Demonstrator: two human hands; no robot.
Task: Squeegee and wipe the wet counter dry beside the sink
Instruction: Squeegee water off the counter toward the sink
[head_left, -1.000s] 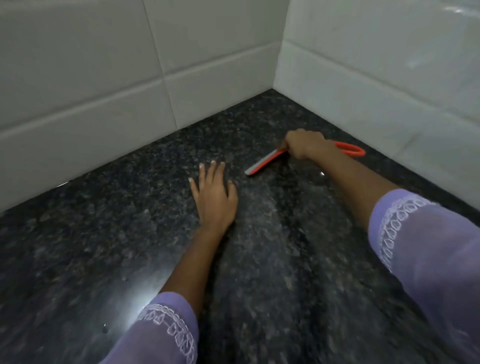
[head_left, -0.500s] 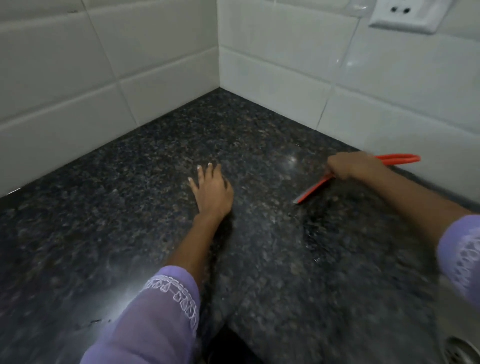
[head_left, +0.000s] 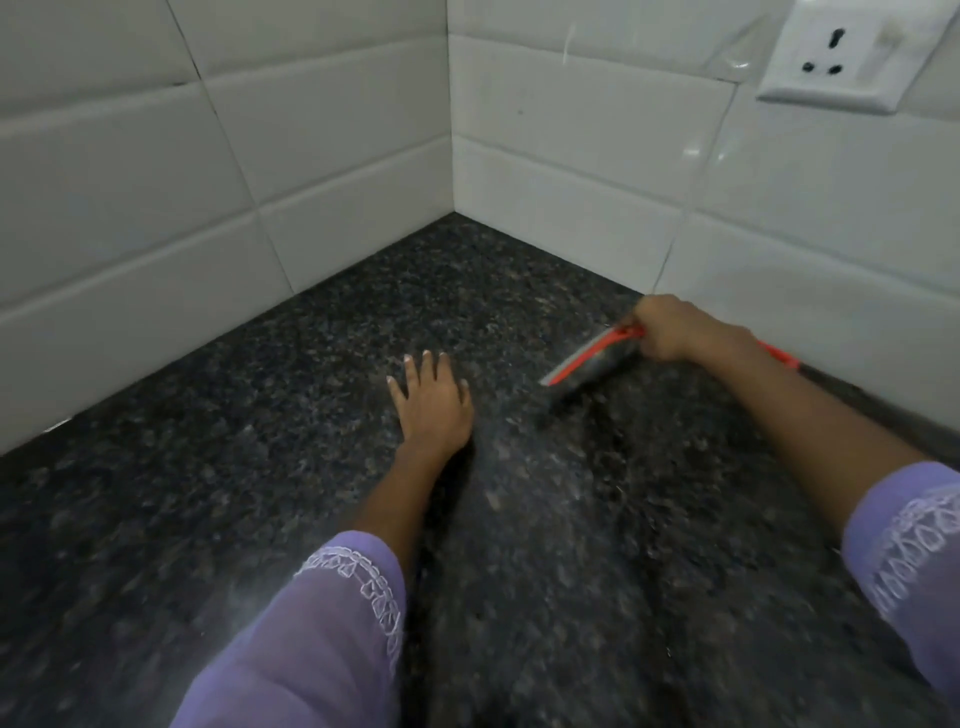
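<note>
— Where's the orange-handled squeegee (head_left: 582, 362)?

— On the speckled black granite counter (head_left: 260, 467), near the tiled corner; its blade edge looks blurred. The right hand (head_left: 675, 332) clasps its handle.

— The left hand (head_left: 431, 400)?

— Flat, fingers spread, beside the squeegee.

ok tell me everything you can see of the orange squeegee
The squeegee has an orange frame, plastic by its look, with a pale strip along the blade edge. The right hand curls its grip round the handle where it meets the blade, near the right wall tiles; an orange bit of handle shows beyond the wrist. The blade slants toward the left hand. Its free end looks just above the dark speckled counter, a shadow beneath. It is somewhat blurred.
</note>
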